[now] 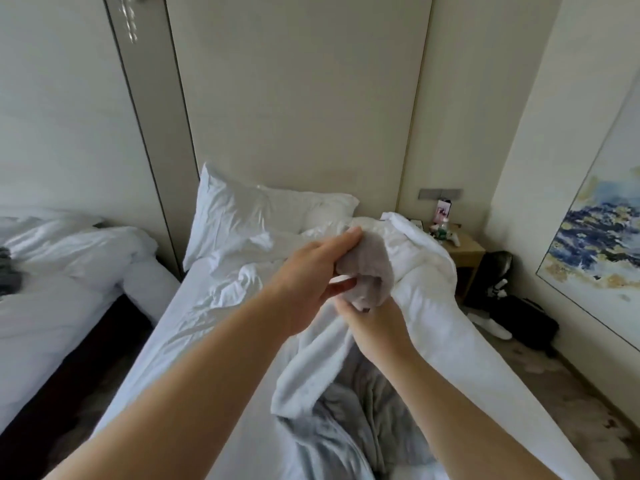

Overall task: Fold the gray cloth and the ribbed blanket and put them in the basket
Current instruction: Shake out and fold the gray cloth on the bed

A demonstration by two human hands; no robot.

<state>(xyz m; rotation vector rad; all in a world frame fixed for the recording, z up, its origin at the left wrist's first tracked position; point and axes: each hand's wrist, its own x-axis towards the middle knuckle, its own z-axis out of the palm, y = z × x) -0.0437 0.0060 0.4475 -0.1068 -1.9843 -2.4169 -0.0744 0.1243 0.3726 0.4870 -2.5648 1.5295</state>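
Note:
Above the middle of the bed I hold up a small gray cloth (367,271), bunched and hanging. My left hand (311,271) pinches its upper edge between fingers and thumb. My right hand (370,323) grips the lower bunched end from beneath. A gray ribbed blanket (363,420) lies crumpled on the bed under my forearms, with a pale fleecy fold (304,368) along its left side. No basket is in view.
A white duvet (419,271) is heaped along the bed's right side and a pillow (242,216) leans at the headboard. A second bed (52,289) stands at left. At right are a nightstand (464,251) with small items and dark bags (519,317) on the floor.

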